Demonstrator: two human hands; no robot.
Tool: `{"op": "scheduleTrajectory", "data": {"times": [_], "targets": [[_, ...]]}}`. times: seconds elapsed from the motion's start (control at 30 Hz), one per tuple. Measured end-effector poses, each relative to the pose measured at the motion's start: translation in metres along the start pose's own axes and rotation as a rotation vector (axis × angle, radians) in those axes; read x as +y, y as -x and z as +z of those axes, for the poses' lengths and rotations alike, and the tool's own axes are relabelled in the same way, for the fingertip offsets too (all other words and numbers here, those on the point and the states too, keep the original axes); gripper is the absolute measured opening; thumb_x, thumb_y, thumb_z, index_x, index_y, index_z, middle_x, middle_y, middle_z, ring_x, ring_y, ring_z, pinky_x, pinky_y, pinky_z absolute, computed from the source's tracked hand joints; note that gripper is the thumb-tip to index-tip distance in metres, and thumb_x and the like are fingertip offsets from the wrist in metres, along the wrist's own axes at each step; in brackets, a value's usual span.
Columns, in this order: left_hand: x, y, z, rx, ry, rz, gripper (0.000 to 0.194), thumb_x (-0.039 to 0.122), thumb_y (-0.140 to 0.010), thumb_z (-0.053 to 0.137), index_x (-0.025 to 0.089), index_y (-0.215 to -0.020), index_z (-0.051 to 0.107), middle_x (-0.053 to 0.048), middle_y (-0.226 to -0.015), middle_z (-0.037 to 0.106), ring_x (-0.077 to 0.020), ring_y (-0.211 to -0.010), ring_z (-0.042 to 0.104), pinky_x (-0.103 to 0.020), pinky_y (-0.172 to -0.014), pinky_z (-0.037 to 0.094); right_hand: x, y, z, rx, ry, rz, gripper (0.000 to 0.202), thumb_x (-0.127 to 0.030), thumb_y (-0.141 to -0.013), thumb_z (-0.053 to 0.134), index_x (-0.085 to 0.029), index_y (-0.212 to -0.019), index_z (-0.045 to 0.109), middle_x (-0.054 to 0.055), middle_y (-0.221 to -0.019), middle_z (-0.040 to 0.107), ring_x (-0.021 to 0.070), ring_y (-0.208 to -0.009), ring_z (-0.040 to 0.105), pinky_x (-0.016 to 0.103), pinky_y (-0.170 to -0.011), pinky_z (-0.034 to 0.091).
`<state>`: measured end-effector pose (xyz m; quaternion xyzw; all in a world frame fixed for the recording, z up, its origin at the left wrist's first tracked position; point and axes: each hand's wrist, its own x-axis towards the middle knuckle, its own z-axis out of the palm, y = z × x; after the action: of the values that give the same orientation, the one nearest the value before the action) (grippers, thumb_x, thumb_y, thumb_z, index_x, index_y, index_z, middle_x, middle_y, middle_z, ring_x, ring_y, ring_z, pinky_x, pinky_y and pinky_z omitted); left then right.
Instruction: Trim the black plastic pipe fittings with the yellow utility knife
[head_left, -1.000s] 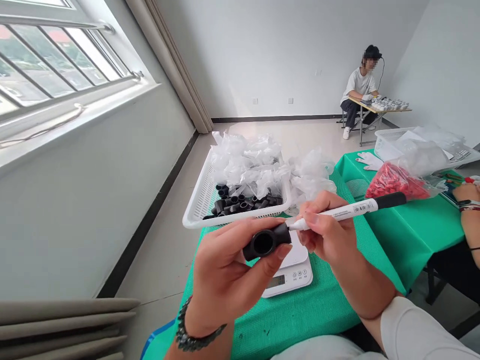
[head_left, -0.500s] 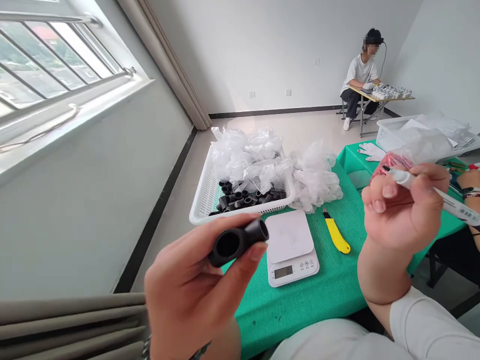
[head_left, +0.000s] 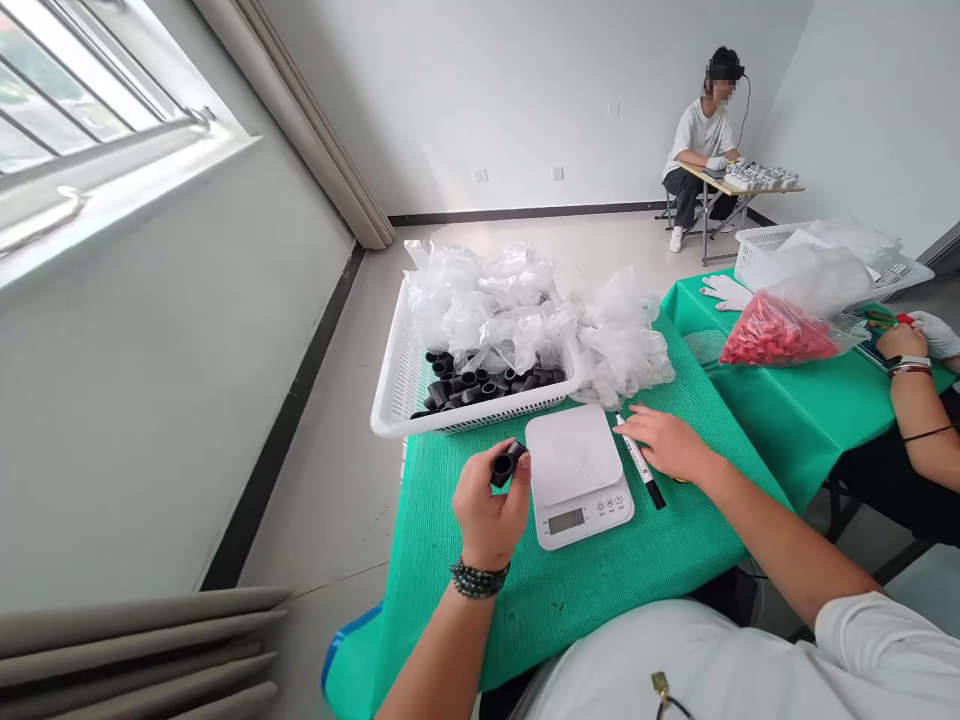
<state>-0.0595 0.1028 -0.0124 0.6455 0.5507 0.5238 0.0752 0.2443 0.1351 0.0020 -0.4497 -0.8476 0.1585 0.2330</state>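
Observation:
My left hand (head_left: 491, 505) is closed around a black pipe fitting (head_left: 507, 464), its round opening facing me, just left of the white digital scale (head_left: 576, 450). Right of the scale, a white marker (head_left: 636, 455) with a black end lies on the green cloth. My right hand (head_left: 664, 443) rests low beside it, fingers stretched out and fingertips at the marker's upper end. Under that hand a bit of the yellow utility knife (head_left: 680, 481) peeks out; the rest is hidden.
Behind the scale stands a white basket (head_left: 386, 400) with black fittings (head_left: 472, 385) and clear plastic bags (head_left: 487, 300). More bags (head_left: 622, 345) lie beside it. A bag of red pieces (head_left: 780, 330) and a co-worker's arm (head_left: 926, 410) are at right. Another person (head_left: 701, 140) sits far back.
My left hand has lowered with the fitting, away from my view. My right hand has come down to the table, and the marker it held now lies beside the scale.

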Motion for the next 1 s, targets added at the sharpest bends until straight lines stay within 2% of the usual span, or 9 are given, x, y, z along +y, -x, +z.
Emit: {"op": "scheduleTrajectory", "data": {"times": [0.1, 0.17, 0.27, 0.4, 0.6, 0.67, 0.77, 0.9, 1.0], "targets": [[-0.005, 0.003, 0.006, 0.027, -0.010, -0.013, 0.024, 0.037, -0.100, 0.064, 0.017, -0.107, 0.074, -0.014, -0.103, 0.078, -0.0264, -0.097, 0.074, -0.041, -0.085, 0.062, -0.002, 0.001, -0.002, -0.200, 0.149, 0.097, 0.044, -0.005, -0.094, 0.055, -0.020, -0.128, 0.079, 0.015, -0.132, 0.078, 0.0345, -0.138, 0.066, 0.055, -0.118, 0.053], [-0.006, 0.004, 0.009, 0.023, -0.014, -0.006, 0.025, 0.036, -0.101, 0.065, 0.015, -0.112, 0.076, -0.016, -0.110, 0.075, -0.0271, -0.103, 0.072, -0.042, -0.089, 0.062, -0.006, -0.003, -0.012, -0.206, 0.165, 0.103, 0.046, -0.006, -0.096, 0.052, -0.020, -0.132, 0.078, 0.015, -0.132, 0.078, 0.0335, -0.131, 0.069, 0.054, -0.114, 0.056], [-0.009, 0.006, 0.014, 0.035, 0.014, 0.066, 0.025, 0.034, -0.100, 0.067, 0.016, -0.114, 0.077, -0.013, -0.107, 0.073, -0.0240, -0.096, 0.072, -0.038, -0.082, 0.063, -0.012, -0.008, -0.028, -0.086, 0.120, 0.116, 0.044, -0.014, -0.098, 0.053, -0.023, -0.136, 0.075, 0.013, -0.131, 0.078, 0.0311, -0.123, 0.073, 0.049, -0.106, 0.060], [-0.012, 0.007, 0.018, 0.189, 0.064, 0.208, 0.021, 0.028, -0.096, 0.075, 0.017, -0.114, 0.077, -0.009, -0.102, 0.072, -0.0198, -0.088, 0.072, -0.032, -0.076, 0.062, -0.011, -0.023, -0.041, 0.101, 0.089, 0.149, 0.042, -0.027, -0.099, 0.057, -0.025, -0.138, 0.072, 0.012, -0.141, 0.072, 0.0327, -0.130, 0.069, 0.051, -0.111, 0.058], [-0.013, 0.005, 0.017, 0.204, 0.081, 0.240, 0.019, 0.021, -0.094, 0.077, 0.017, -0.113, 0.077, -0.009, -0.103, 0.072, -0.0194, -0.090, 0.072, -0.031, -0.078, 0.063, 0.018, -0.092, -0.050, 0.342, 0.111, 0.383, 0.062, -0.031, -0.088, 0.072, -0.018, -0.148, 0.062, 0.020, -0.155, 0.057, 0.0400, -0.146, 0.053, 0.057, -0.122, 0.045], [-0.013, 0.005, 0.018, 0.191, 0.089, 0.239, 0.019, 0.021, -0.094, 0.077, 0.016, -0.112, 0.077, -0.009, -0.103, 0.072, -0.0189, -0.090, 0.072, -0.030, -0.078, 0.063, 0.027, -0.114, -0.049, 0.362, 0.055, 0.485, 0.053, -0.025, -0.077, 0.080, -0.018, -0.129, 0.072, 0.020, -0.141, 0.065, 0.0408, -0.134, 0.060, 0.055, -0.114, 0.050], [-0.012, 0.006, 0.018, 0.195, 0.101, 0.229, 0.019, 0.021, -0.095, 0.076, 0.016, -0.113, 0.077, -0.008, -0.103, 0.071, -0.0180, -0.088, 0.072, -0.029, -0.076, 0.063, 0.031, -0.130, -0.048, 0.403, 0.025, 0.491, 0.009, -0.022, -0.083, 0.069, -0.018, -0.091, 0.072, 0.016, -0.105, 0.073, 0.0325, -0.101, 0.068, 0.048, -0.094, 0.056], [-0.011, 0.007, 0.015, 0.216, 0.101, 0.191, 0.018, 0.022, -0.095, 0.076, 0.017, -0.113, 0.077, -0.008, -0.103, 0.072, -0.0187, -0.089, 0.073, -0.031, -0.077, 0.064, 0.015, -0.120, -0.058, 0.612, -0.015, 0.404, 0.013, -0.030, -0.094, 0.054, -0.022, -0.088, 0.062, 0.008, -0.094, 0.068, 0.0253, -0.094, 0.064, 0.037, -0.082, 0.053], [-0.010, 0.006, 0.013, 0.209, 0.125, 0.182, 0.018, 0.023, -0.096, 0.076, 0.018, -0.113, 0.077, -0.008, -0.103, 0.075, -0.0191, -0.089, 0.074, -0.030, -0.077, 0.064, -0.005, -0.103, -0.072, 0.923, -0.290, 0.210, 0.024, -0.043, -0.092, 0.064, -0.023, -0.080, 0.058, 0.000, -0.077, 0.059, 0.0190, -0.078, 0.058, 0.031, -0.072, 0.050]]}}
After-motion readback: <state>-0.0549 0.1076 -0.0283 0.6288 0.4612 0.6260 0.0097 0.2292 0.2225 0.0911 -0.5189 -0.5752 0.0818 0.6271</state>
